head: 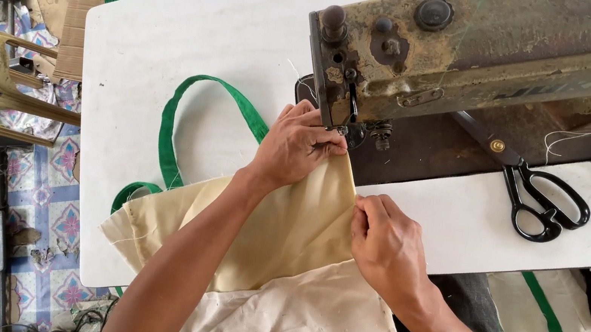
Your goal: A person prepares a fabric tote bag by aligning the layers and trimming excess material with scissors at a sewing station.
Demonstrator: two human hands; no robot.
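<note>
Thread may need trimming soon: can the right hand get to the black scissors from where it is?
Probably yes: the black scissors lie uncovered on the white table, nothing between them and the right hand, though it would have to release the cream cloth.

Both forearms reach up from the lower edge; the left hand lies palm down, fingers curled forward, while the right hand pinches with thumb and fingertips, wrist bent inward

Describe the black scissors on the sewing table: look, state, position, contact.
The black scissors lie flat on the white table, right of the needle. Two large black loop handles point toward the person; a brass-coloured pivot screw shows. The blades look closed and run up-left onto the dark machine bed, under the worn sewing machine. Neither hand touches them.
</note>
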